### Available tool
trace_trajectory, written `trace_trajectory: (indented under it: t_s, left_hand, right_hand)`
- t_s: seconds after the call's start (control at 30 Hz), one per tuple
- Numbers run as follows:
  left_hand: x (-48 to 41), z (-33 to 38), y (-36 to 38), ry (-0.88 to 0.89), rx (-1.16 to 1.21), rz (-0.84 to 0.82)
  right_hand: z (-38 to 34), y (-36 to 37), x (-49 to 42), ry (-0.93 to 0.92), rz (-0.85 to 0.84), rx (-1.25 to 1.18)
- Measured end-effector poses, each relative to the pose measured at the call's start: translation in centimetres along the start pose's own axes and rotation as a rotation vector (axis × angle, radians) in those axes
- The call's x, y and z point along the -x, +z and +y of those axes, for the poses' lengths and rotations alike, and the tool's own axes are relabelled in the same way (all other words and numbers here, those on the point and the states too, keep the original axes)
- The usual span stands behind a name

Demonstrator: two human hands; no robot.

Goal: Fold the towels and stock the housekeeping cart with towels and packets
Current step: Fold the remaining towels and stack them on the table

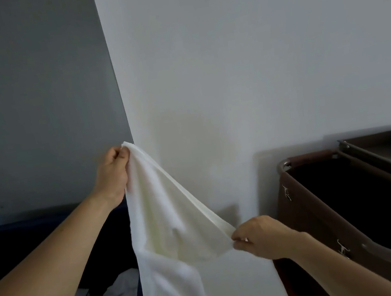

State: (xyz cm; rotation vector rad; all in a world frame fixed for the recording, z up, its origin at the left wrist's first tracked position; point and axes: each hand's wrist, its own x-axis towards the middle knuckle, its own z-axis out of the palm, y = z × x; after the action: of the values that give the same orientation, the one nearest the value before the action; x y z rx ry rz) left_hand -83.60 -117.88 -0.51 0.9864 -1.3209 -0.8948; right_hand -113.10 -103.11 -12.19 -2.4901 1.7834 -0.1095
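We pinch the white towel (pixel 164 221) — left hand (pixel 113 173) high, right hand (pixel 258 237) low — and should level both corners.

Pretty dim overall, with a flat greyish cast everywhere, and no distinct light source can be made out. The wall (pixel 228 69) is lit evenly above the right hand (pixel 263 237) and left a darker grey above the left hand (pixel 112 173). Soft, faint shadows are thrown on it just behind the towel (pixel 163 214), between the hands. Beyond the right hand, the inside of the cart (pixel 304 208) is crushed to near black, and only tiny glints are caught on its metal rail. The wall corner above the left hand is bowed by the wide lens. Fine detail is smeared a bit, and the towel's texture is rendered soft.
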Motion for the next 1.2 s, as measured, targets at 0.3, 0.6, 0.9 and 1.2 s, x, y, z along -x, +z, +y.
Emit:
trace_trajectory:
  t_s: [0.3, 0.6, 0.9, 1.2]
  left_hand:
    - [-5.1, 5.7, -1.1, 0.136, -0.061, 0.112]
    - [-11.0, 13.2, -1.4, 0.292, -0.140, 0.104]
    - [-10.4, 14.6, -0.1, 0.157, 0.036, 0.019]
    - [-10.0, 13.7, 0.1, 0.129, 0.140, -0.039]
  right_hand:
    - [3.5, -15.6, -1.2, 0.232, 0.466, -0.247]
    - [0.6, -32.0, -0.7, 0.282, 0.754, -0.505]
    - [-0.8, -36.9, -0.6, 0.294, 1.014, -0.395]
    - [-0.7, -35.9, -0.3, 0.264, 1.236, -0.358]
